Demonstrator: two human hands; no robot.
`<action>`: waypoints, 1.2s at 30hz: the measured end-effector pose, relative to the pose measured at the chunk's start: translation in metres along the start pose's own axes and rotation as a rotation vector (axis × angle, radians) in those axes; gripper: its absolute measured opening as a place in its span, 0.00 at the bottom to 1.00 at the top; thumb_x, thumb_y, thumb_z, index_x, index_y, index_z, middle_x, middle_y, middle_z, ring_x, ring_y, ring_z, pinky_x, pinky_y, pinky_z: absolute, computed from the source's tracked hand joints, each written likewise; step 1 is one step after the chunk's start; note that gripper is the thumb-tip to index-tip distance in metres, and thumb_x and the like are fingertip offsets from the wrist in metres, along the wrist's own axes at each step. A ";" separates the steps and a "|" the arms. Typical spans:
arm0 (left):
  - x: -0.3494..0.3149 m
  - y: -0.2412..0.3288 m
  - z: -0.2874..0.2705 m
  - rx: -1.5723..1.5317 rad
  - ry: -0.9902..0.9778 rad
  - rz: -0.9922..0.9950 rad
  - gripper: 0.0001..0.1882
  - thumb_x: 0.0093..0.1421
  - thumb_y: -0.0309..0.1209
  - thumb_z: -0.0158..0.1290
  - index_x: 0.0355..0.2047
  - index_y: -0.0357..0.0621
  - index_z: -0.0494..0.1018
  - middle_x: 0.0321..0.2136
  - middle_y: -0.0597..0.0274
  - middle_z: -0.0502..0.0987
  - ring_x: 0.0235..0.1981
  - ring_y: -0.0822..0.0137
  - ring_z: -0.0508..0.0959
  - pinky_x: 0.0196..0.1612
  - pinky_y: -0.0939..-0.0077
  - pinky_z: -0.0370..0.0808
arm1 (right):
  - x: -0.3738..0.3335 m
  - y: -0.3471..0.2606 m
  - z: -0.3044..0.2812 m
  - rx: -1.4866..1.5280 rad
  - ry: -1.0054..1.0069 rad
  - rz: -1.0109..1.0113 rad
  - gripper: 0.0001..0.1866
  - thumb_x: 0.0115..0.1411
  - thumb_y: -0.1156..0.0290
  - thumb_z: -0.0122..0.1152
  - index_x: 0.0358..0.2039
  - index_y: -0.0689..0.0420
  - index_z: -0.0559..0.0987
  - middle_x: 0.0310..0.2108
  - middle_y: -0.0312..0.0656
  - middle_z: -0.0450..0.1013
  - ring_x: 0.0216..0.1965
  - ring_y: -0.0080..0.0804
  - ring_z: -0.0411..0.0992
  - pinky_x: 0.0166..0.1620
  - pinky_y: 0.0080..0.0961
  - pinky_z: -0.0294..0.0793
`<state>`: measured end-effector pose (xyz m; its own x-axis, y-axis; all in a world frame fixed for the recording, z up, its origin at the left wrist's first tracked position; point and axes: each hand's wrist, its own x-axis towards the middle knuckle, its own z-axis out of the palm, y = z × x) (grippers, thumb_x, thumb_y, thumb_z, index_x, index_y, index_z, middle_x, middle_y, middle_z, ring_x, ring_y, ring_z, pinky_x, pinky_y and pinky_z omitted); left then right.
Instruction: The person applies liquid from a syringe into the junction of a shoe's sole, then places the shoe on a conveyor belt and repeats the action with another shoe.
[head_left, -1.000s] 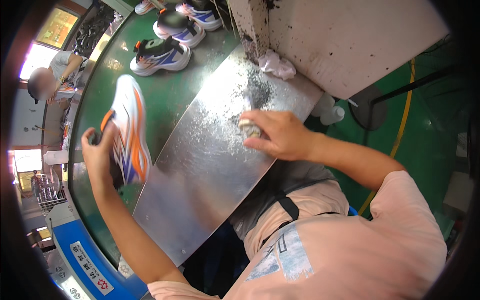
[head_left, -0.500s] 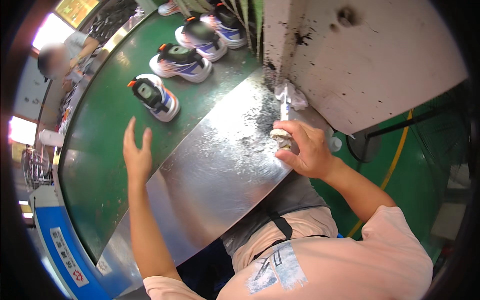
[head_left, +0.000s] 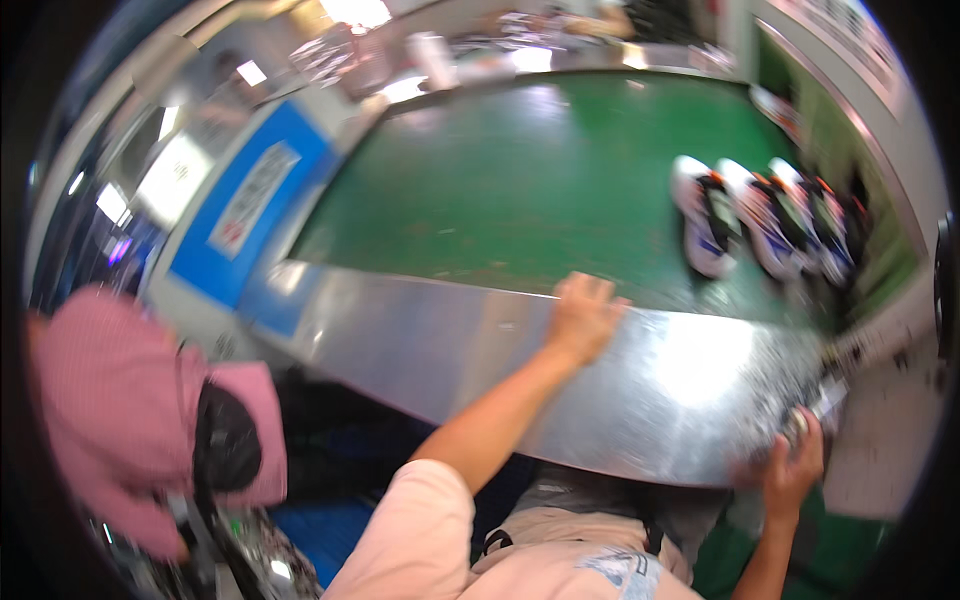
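My left hand rests at the seam between the metal worktop and the green surface, fingers spread a little and blurred, holding nothing that I can see. At the worktop's right end, my right hand has thumb and fingers around a small, pale cloth-wrapped piece. Blur hides its exact kind. Just past it lies a whitish rag or tube. A white sneaker with a black tongue and purple and orange trim stands on the green surface, right of my left hand, with similar sneakers beside it.
The green conveyor-like surface stretches away from the worktop. A blue and white machine panel borders it on the left. A person in a pink checked top is close on my left. At right stands a stained pale cabinet.
The view has swung left, bringing the person in pink into sight. My left hand has come down from above the green surface onto the worktop's edge. My right hand stays by the cloth-wrapped piece.
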<state>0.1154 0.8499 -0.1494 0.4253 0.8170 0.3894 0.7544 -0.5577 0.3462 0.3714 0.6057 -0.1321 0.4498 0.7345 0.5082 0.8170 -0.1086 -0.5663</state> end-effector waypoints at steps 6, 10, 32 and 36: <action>-0.027 0.012 0.040 -0.045 -0.003 -0.109 0.23 0.57 0.46 0.42 0.41 0.37 0.68 0.43 0.44 0.66 0.51 0.50 0.61 0.54 0.60 0.56 | -0.028 0.037 0.011 0.101 -0.083 0.102 0.23 0.49 0.67 0.57 0.45 0.63 0.67 0.37 0.51 0.68 0.38 0.43 0.68 0.40 0.31 0.67; -0.013 0.012 0.050 -0.036 0.081 -0.060 0.22 0.57 0.46 0.43 0.38 0.38 0.68 0.40 0.46 0.67 0.49 0.52 0.62 0.52 0.61 0.57 | -0.028 0.046 0.021 0.193 -0.083 0.119 0.25 0.48 0.69 0.58 0.46 0.63 0.66 0.37 0.49 0.68 0.37 0.42 0.68 0.41 0.30 0.66; -0.011 -0.088 -0.012 -0.018 0.042 0.056 0.13 0.55 0.32 0.46 0.37 0.35 0.69 0.38 0.49 0.70 0.42 0.52 0.68 0.45 0.63 0.65 | -0.029 -0.059 0.104 0.090 -0.108 -0.125 0.24 0.46 0.63 0.61 0.43 0.54 0.66 0.30 0.43 0.67 0.28 0.40 0.69 0.29 0.29 0.70; -0.021 -0.072 -0.029 -0.068 0.052 0.121 0.11 0.55 0.28 0.46 0.37 0.36 0.69 0.39 0.49 0.70 0.42 0.52 0.69 0.46 0.64 0.65 | -0.032 -0.051 0.090 0.069 -0.187 -0.098 0.22 0.47 0.63 0.61 0.43 0.52 0.68 0.29 0.42 0.66 0.28 0.40 0.69 0.29 0.29 0.70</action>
<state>0.0380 0.8686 -0.1579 0.4831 0.7354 0.4752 0.6629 -0.6618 0.3502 0.2834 0.6485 -0.1780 0.2897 0.8513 0.4374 0.8241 0.0106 -0.5664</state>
